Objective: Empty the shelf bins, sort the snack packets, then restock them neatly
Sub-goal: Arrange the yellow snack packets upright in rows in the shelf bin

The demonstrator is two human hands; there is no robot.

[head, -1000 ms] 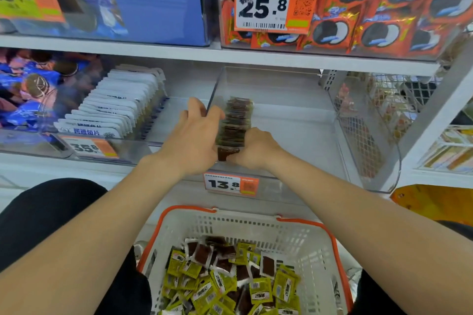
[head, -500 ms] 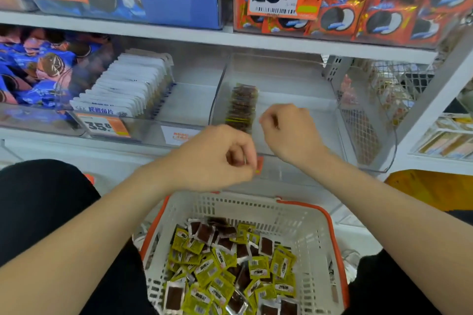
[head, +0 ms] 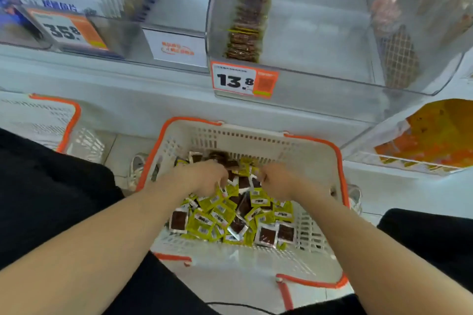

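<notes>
A: Both hands have dropped from the clear bin [head: 320,33] into the white basket [head: 314,153].
B: The left hand [head: 204,176]?
A: Palm down, fingers dug into the loose yellow and brown snack packets [head: 222,215]. The grip is too blurred to tell.
B: And the right hand [head: 279,181]?
A: Just beside it, knuckles up, fingertips buried; I cannot tell its grip either. Above, a row of brown packets [head: 247,23] stands in the bin.
</notes>
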